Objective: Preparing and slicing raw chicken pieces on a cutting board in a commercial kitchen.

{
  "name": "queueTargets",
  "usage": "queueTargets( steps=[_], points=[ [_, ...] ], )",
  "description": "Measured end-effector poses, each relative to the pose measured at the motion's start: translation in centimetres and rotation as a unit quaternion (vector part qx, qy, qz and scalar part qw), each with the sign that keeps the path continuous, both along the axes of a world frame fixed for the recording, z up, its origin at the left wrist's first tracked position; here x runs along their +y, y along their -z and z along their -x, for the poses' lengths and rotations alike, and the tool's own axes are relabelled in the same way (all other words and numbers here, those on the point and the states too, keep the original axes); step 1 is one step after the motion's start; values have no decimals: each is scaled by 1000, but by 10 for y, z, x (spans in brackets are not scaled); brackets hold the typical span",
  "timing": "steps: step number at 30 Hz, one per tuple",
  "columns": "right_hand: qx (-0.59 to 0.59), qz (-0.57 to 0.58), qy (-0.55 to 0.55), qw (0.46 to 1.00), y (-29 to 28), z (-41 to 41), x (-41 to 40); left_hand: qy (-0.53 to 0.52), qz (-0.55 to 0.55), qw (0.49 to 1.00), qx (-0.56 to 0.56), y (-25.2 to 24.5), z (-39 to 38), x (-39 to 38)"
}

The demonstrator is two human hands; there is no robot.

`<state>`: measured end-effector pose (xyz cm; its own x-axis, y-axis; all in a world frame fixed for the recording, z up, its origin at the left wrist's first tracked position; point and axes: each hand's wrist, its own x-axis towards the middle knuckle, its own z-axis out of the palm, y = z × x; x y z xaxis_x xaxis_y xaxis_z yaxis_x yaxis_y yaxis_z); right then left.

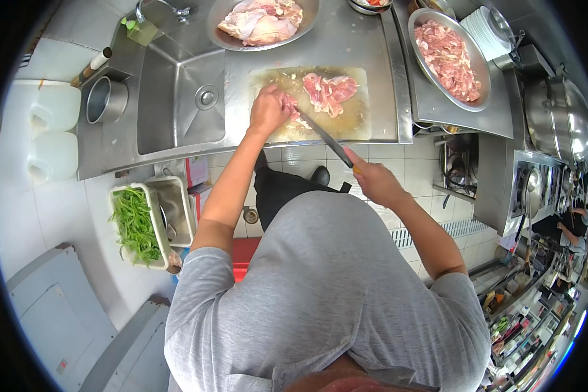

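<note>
My right hand (379,180) grips the yellow handle of a long knife (326,137). The blade points up and left, its tip beside a piece of raw meat (289,105) on the cutting board (360,122). Over the board's left part, my left hand (268,109) holds that piece down with its fingers, which partly cover it. Right of it lies a larger cut of raw meat, probably chicken (330,92), spread flat and apart from both hands. Small scraps cling to the stained board around the blade tip.
Behind the board stands a metal bowl (215,36) of skin-on poultry pieces. A metal basin (485,98) of cut meat is at right, near stacked white plates (485,34). A steel sink (181,108) lies left; below it is a crate of green vegetables (136,223).
</note>
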<state>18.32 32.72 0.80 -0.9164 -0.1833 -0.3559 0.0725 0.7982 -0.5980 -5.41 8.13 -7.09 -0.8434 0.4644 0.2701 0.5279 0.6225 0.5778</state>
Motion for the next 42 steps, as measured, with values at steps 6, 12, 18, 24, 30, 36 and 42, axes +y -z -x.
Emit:
queueTargets(
  steps=[6,12,18,24,30,36,42],
  points=[
    [55,-49,40,996,5,11,-9,21,-6,998,-50,-9,-8,3],
    [30,-34,43,998,-13,13,-26,-12,-74,996,-49,-12,-5,-13],
    [78,0,56,995,-6,19,-28,2,-39,997,-70,-5,-8,-10],
    [73,-32,76,994,-17,25,-6,-33,-67,995,-66,-2,-4,-16],
    [100,-79,-30,991,-7,44,-18,-22,-59,995,-78,-2,-4,-11],
    [49,-112,-42,992,12,88,-40,0,-34,999,-24,0,-5,-4],
    [83,-55,-39,994,20,93,-37,3,-21,999,-31,1,-6,-9]
  ],
)
